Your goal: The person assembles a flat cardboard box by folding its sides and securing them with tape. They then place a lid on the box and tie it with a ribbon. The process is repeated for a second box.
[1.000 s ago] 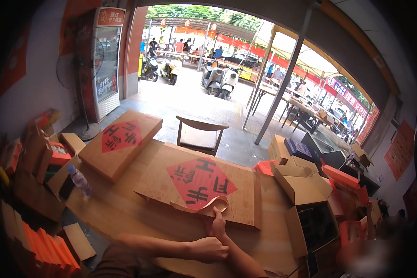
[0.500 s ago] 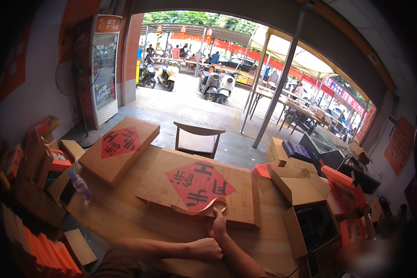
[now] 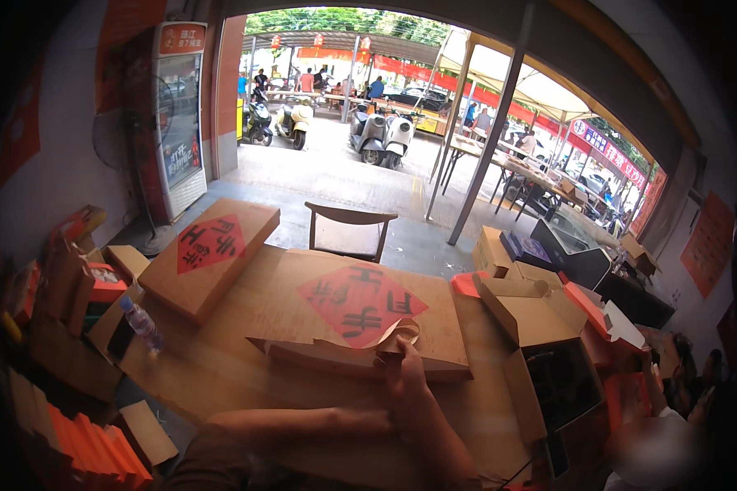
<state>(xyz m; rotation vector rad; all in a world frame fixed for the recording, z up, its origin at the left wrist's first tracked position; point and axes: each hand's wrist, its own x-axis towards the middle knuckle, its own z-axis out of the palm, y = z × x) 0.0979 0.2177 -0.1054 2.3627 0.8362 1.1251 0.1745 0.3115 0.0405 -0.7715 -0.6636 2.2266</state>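
Note:
A large flat brown cardboard box (image 3: 434,348) lies on the wooden table in front of me, with a red diamond label printed with black characters on its top. A strip of brown paper (image 3: 409,329) curls up from its near edge, loose across the label's lower corner. Closed fingers of my right hand (image 3: 403,360) pinch this curl. My left hand (image 3: 373,421) is low over the table beside my right wrist, touching nothing I can see. Its fingers are blurred and partly hidden behind my right forearm.
A second labelled box (image 3: 221,282) lies at the left, near a plastic bottle (image 3: 142,326). An open carton (image 3: 540,327) with a dark inside stands at the right, close to another person's hand (image 3: 655,380). Beyond the table is a chair (image 3: 348,233). Red boxes (image 3: 98,446) lie lower left.
My right hand has moved slightly up and right with the curled paper. The left hand has slid behind the right forearm. At the right edge, the other person has come further into view.

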